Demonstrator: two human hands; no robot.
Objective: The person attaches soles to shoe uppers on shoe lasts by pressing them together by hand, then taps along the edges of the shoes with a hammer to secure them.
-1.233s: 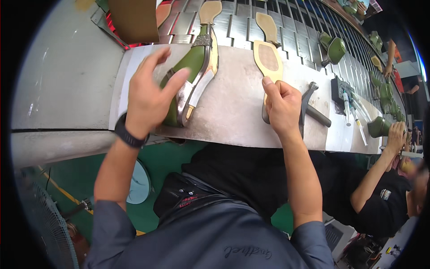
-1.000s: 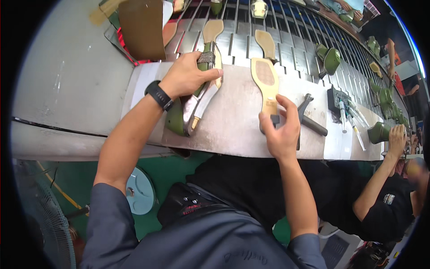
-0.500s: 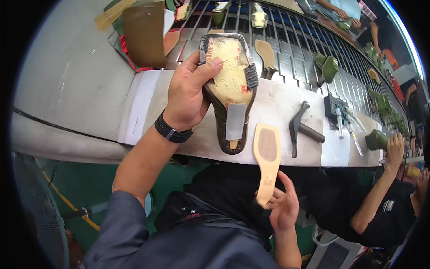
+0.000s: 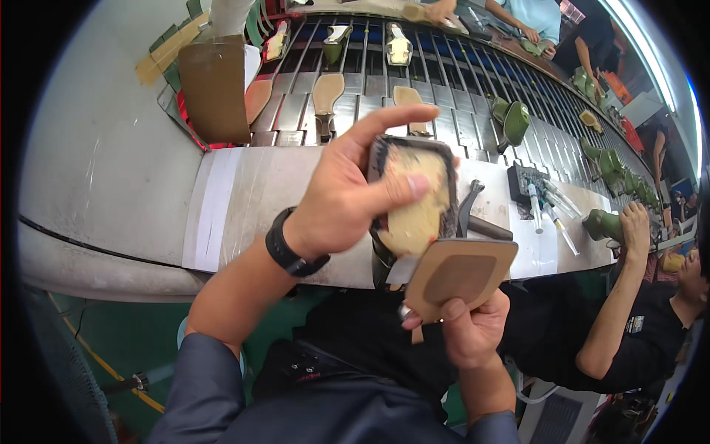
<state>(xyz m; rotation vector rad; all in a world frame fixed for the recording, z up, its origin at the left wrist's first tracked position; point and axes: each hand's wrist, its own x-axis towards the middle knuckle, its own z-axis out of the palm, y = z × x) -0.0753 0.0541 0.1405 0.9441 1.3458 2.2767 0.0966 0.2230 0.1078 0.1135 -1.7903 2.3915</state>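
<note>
Upturned lasted shoe, tan insole board just below.

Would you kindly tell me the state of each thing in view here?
left hand: gripping the lasted shoe, sole side up.
right hand: holding the tan insole board beside the shoe's heel.
hammer: lying flat on the bench.
green shoe: resting on the conveyor.
</note>
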